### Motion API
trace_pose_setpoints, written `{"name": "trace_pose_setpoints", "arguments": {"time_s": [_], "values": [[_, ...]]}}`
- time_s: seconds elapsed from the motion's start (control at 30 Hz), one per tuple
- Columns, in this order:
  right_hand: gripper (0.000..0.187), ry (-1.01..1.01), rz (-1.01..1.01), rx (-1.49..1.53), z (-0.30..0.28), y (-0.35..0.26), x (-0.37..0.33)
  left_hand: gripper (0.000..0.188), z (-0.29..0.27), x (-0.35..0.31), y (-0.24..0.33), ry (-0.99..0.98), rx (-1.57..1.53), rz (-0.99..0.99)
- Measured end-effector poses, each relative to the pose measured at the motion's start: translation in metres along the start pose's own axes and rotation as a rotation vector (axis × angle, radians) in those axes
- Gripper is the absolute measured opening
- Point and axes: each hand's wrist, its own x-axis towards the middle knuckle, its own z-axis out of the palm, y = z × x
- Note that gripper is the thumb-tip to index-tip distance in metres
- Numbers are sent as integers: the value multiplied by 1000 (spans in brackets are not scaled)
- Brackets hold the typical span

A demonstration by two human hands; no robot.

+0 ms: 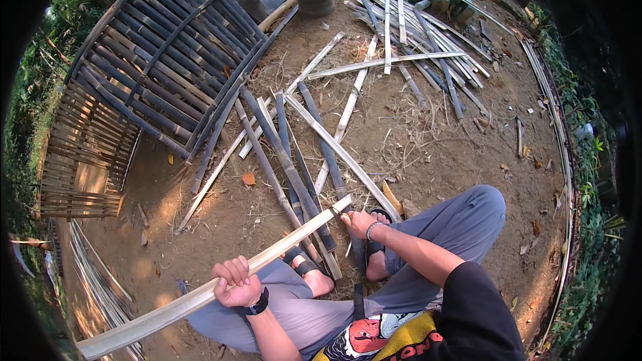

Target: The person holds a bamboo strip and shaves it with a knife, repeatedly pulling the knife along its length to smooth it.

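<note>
A long pale split bamboo strip [287,244] slants across my lap, its far end raised above my feet and its near end reaching to the lower left. My left hand [236,281], with a dark watch at the wrist, is wrapped around the strip's middle. Close beside the far end, my right hand [361,222] is closed, a bracelet at its wrist. A small dark shape crosses the strip next to those fingers; what they grip is too small to make out. Below that hand, a dark bamboo length [328,154] runs down between my sandalled feet.
Dark and pale bamboo pieces [294,167] lie crossed before my feet. A larger pile of strips [428,47] lies at the far right. At left stand a dark bamboo rack [167,53] and a slatted bamboo frame [87,154]. Thin strips [100,281] lie lower left.
</note>
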Motion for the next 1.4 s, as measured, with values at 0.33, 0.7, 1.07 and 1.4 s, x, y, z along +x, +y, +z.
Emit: {"name": "trace_pose_setpoints", "arguments": {"time_s": [0.33, 0.7, 1.07, 1.4], "values": [[42, -64, -74, -198, 30, 44, 46, 30, -4, -2, 0, 55, -26, 9], [50, -59, 78, -159, 43, 75, 57, 30, 3, 4, -2, 73, -40, -7], [43, -39, -260, 64, -18, -68, -57, 63, 18, 3, -2, 355, 50, 117], [41, 82, -271, 229, -1, -97, -79, 74, 5, -15, -4, 249, 40, 71]]}}
